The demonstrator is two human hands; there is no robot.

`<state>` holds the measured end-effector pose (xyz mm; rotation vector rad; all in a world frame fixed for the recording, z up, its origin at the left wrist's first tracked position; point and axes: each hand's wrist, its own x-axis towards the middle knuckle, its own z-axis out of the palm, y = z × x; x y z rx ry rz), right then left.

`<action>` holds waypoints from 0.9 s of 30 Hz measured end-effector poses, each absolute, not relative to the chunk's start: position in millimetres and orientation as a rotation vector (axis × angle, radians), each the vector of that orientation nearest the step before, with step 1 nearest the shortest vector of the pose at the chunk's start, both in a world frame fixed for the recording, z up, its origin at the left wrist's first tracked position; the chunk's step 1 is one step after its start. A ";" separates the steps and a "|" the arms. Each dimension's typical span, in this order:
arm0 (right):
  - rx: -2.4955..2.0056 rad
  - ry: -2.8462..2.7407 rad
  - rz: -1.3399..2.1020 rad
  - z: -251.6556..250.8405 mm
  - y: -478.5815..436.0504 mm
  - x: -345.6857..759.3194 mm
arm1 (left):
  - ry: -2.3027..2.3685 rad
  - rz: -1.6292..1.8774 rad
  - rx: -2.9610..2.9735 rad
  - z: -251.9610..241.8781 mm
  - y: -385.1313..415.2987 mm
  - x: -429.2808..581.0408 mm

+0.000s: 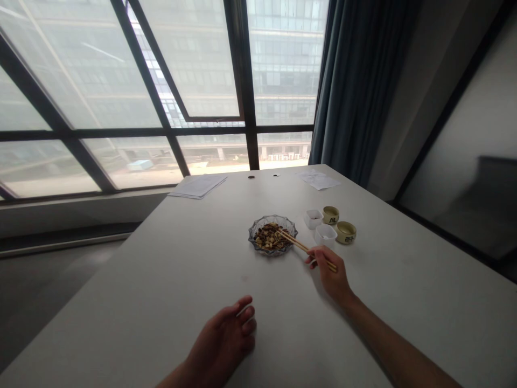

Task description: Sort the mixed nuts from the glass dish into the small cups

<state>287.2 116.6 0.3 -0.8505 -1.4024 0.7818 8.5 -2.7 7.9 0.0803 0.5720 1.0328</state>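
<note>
My right hand (332,272) is closed around a pair of wooden chopsticks (301,245). Their tips reach into a glass bowl (251,241) with a scalloped rim. Inside lies a heap of mixed brown and pale pieces (269,237), like seeds or nuts; whether the tips pinch one is too small to tell. My left hand (226,337) rests on its side on the table in front of the bowl, fingers loosely curved and apart, holding nothing. Right of the bowl stand two white plastic cups, the far one (314,217) with something small and dark inside, and the near one (325,235).
Beside the white cups stand two yellow-green cups, one farther (331,214) and one nearer (346,233), with dark characters. Papers lie at the far left (197,186) and far right (319,179) of the white table (161,280). Windows and a dark curtain (359,91) are behind.
</note>
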 end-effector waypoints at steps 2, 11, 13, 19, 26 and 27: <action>-0.838 -1.367 0.809 1.9 114.6 284.1 | 0.583 1.035 0.087 8.6 -3.0 9.1; -0.724 -1.515 0.772 6.3 103.4 273.5 | 0.570 1.029 0.085 6.3 -3.1 7.9; -0.728 -1.547 0.747 5.2 103.4 273.5 | 0.562 1.029 0.083 5.9 -3.6 7.3; -0.795 -1.398 0.715 -1.7 110.7 280.7 | 0.565 1.031 0.077 6.0 -3.6 7.7; -0.840 -1.343 0.772 -7.6 115.4 283.6 | 0.578 1.033 0.078 8.5 -3.3 9.6; -0.842 -1.347 0.778 -8.4 115.5 283.2 | 0.581 1.032 0.081 8.9 -3.3 9.6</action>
